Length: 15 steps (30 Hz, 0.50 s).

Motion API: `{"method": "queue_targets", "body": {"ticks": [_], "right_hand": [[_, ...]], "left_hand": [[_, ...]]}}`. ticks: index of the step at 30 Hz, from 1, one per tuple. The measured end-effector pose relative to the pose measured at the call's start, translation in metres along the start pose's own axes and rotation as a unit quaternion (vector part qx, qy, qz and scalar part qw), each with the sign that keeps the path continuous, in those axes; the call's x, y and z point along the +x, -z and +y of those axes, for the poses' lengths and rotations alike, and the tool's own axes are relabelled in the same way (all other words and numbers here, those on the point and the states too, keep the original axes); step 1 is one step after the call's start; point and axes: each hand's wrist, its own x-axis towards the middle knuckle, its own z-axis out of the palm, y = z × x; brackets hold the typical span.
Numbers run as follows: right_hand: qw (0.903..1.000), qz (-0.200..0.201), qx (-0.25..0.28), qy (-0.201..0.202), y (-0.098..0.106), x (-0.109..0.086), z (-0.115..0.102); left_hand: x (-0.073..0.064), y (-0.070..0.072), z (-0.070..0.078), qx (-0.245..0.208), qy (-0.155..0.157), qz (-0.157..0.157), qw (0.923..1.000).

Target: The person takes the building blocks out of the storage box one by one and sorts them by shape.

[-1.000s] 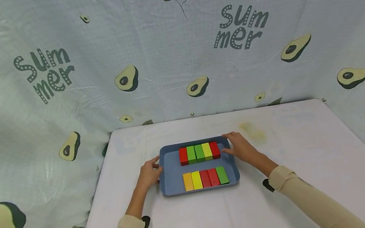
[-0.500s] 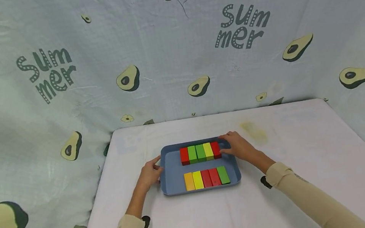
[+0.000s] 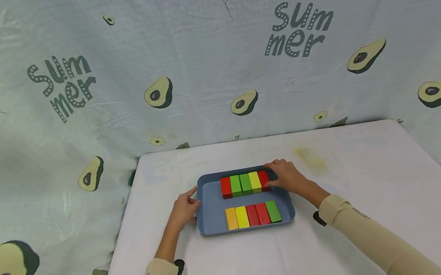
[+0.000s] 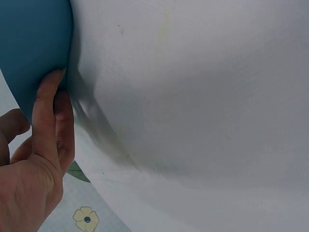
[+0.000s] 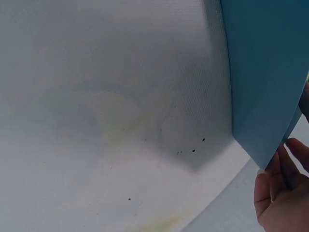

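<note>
Here's the blue-grey tray, lying flat, corners rounded, rim raised! Towards twelve o'clock inside, the far row of blocks, side by side: red, green, green, yellow, red! Down towards six, the near row of blocks, packed close: orange, yellow, red, red, green, the green block sitting towards four!

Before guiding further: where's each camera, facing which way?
Head: worn there, facing forward-down at the blue rectangular plastic-looking tray; left hand, right hand and beige sleeves show.
Left wrist: worn there, facing tray's outside and white tabletop; left hand shows.
Right wrist: worn there, facing likewise; right hand shows.
Both wrist views share tray and tabletop.
</note>
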Motion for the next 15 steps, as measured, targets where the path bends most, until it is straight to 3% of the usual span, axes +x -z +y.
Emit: {"method": "queue_targets", "body": {"ticks": [15], "right_hand": [[0.9987,-0.038,-0.03,0.018,-0.002,0.0033,0.0023]], "left_hand": [[0.0008,0.0012,-0.0016,-0.011,0.005,-0.003,0.9999]]}}
